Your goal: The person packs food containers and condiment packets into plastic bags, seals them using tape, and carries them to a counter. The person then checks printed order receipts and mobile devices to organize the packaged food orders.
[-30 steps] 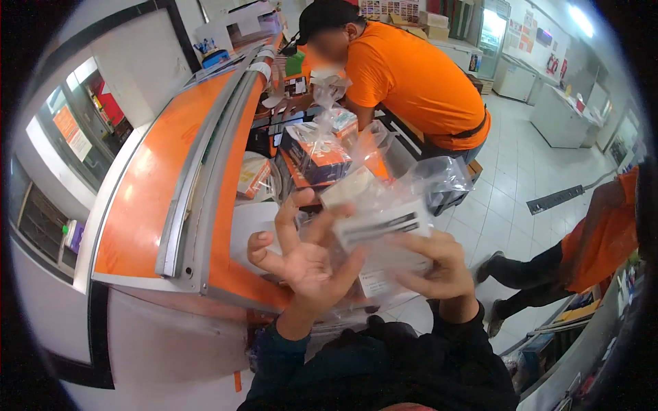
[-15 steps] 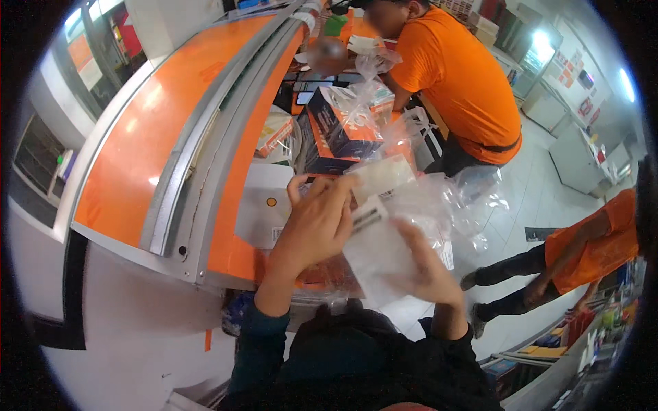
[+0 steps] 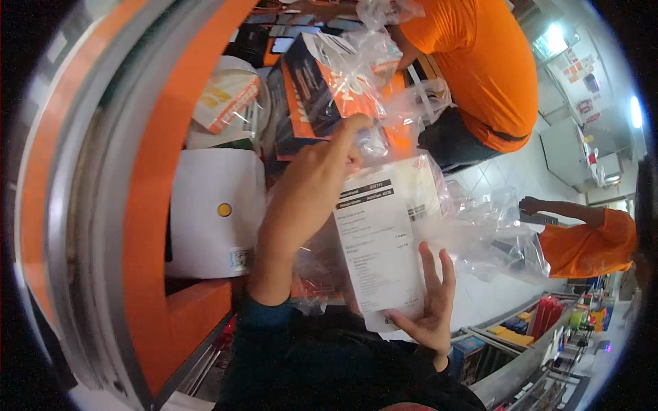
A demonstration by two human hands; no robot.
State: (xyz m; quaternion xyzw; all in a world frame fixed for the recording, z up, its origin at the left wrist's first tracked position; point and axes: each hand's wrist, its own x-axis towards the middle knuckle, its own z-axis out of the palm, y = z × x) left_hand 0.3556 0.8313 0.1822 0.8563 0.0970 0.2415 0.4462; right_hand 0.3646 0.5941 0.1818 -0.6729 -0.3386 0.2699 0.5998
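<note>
My right hand [image 3: 433,308] holds a long white printed receipt [image 3: 377,253] by its lower right corner, the thumb on its face and the fingers spread along its side. Past the receipt's top edge, my left hand [image 3: 319,171] has its fingers curled around a bit of clear plastic bag [image 3: 373,144]. Close beyond that hand stand dark blue and orange boxes [image 3: 301,89] wrapped in clear plastic. Behind the receipt lies a pale paper package [image 3: 421,181] in more clear plastic, partly hidden.
A white box with a yellow dot [image 3: 205,205] stands left of my forearm, below a bagged yellow-and-orange packet [image 3: 226,103]. An orange counter edge [image 3: 161,137] runs along the left. One person in an orange shirt [image 3: 486,61] is at the far right, another person [image 3: 582,243] further right.
The view has shifted closer to the counter. My right hand has lowered to the receipt's bottom corner and the print now faces me. My left hand has reached further toward the bagged boxes.
</note>
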